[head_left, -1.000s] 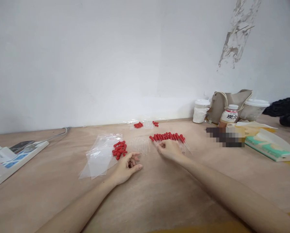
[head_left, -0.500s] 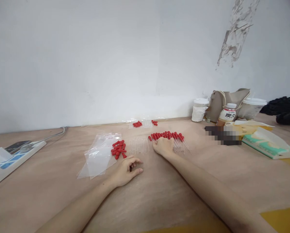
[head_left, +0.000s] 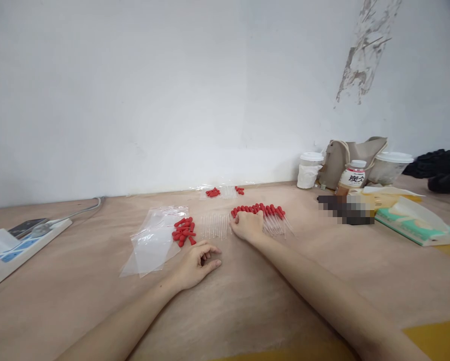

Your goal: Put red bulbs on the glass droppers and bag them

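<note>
My left hand [head_left: 196, 265] rests on the table with its thumb apart from its loosely curled fingers, holding nothing. Just beyond it lies a loose pile of red rubber bulbs [head_left: 183, 231], partly on clear zip bags [head_left: 151, 243]. A set of thin clear tubes [head_left: 214, 225] lies side by side to the right of that pile. My right hand [head_left: 248, 225] is closed at the left part of a row of droppers with red bulbs [head_left: 273, 209]. It covers several of their clear stems, and whatever its fingertips pinch is hidden.
A clear bag with more red bulbs [head_left: 212, 192] lies near the wall. At right stand a lidded cup [head_left: 309, 170], a bottle [head_left: 351, 176], a grey bag [head_left: 330, 163] and a tissue pack [head_left: 413, 226]. A power strip [head_left: 32, 250] with a cable lies at left.
My right hand has shifted slightly left along the row of droppers, toward the thin clear tubes. The left hand has stayed in place.
</note>
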{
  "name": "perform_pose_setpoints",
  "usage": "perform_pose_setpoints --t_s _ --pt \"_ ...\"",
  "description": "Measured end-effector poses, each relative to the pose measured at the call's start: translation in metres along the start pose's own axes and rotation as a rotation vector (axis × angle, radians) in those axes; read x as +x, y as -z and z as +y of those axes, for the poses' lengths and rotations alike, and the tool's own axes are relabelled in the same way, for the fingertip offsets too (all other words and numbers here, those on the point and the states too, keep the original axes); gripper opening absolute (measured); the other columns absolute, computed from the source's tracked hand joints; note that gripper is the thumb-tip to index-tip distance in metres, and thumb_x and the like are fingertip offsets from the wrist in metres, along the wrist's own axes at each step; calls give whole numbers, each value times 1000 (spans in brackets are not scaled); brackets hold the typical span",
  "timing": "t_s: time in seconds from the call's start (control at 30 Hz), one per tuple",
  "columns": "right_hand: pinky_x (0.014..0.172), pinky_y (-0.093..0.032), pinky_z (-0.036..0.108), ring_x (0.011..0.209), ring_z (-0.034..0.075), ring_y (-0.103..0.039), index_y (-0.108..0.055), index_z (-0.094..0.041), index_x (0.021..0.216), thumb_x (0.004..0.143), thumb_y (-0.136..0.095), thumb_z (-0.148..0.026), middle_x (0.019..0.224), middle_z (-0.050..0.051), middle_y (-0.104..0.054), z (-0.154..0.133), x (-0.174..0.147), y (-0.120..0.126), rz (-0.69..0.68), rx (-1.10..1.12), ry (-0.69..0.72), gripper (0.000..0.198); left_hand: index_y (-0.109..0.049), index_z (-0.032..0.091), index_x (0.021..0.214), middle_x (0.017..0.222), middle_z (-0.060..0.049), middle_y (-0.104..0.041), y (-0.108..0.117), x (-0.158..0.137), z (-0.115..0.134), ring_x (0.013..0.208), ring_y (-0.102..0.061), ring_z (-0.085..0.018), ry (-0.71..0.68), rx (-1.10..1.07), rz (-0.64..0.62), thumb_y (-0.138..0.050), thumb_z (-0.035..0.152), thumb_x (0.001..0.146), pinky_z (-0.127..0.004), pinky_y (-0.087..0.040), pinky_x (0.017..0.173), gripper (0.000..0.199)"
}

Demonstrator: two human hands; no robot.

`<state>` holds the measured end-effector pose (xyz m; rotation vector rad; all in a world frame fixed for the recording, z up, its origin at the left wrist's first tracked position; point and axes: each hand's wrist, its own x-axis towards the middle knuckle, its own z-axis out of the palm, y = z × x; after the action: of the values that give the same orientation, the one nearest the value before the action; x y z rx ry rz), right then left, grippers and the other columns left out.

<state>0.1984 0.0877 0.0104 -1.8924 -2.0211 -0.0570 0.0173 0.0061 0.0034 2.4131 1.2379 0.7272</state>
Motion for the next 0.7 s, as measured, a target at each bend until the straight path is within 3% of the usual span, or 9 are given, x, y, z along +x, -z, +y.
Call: perform_pose_setpoints --t_s 0.1,0.2,0.27,0.4,0.57,0.7 --pt "80 -20 40 78 22 -57 -63 -16 80 77 -41 -30 82 12 -65 -11 8 -2 -56 -43 -17 26 -57 19 84 82 -2 -54 3 1 -9 68 -50 -13 28 95 149 -51 28 78 -25 -41 61 13" --pt "79 -21 41 76 23 -58 -63 -15 79 73 -45 -26 80 13 -65 -18 16 -5 -96 -59 -31 22 -54 18 80 82 -3 -53 19 1 -25 77 -50 -18 86 263 355 -51 27 77 -29 -41 68 10" --pt "79 -21 42 77 24 -58 -63 -14 79 72 -47 -23 81 14 -65 -21 20 -5 -123 -68 -37 20 -54 18 80 81 -3 -52 33 0 -38 79 -50 -19 124 369 412 -53 28 75 -31 -41 70 11" --pt "81 -20 43 78 25 -58 -65 -14 81 70 -48 -17 82 15 -65 -27 24 -5 -163 -82 -33 20 -57 20 87 82 -3 -52 47 -1 -57 78 -50 -20 114 530 442 -51 31 76 -32 -40 71 17" --pt "79 -22 42 77 24 -58 -64 -13 80 74 -45 -19 82 16 -65 -24 18 4 -151 -80 4 22 -62 21 83 81 -3 -53 40 5 -61 77 -50 -20 87 577 443 -51 30 77 -31 -40 69 15" --pt "76 -26 37 80 24 -56 -60 -12 82 81 -36 -26 85 15 -63 -6 -3 14 -72 -75 69 27 -62 21 79 78 -3 -54 36 8 -62 76 -50 -20 109 609 443 -52 28 76 -32 -39 70 13"
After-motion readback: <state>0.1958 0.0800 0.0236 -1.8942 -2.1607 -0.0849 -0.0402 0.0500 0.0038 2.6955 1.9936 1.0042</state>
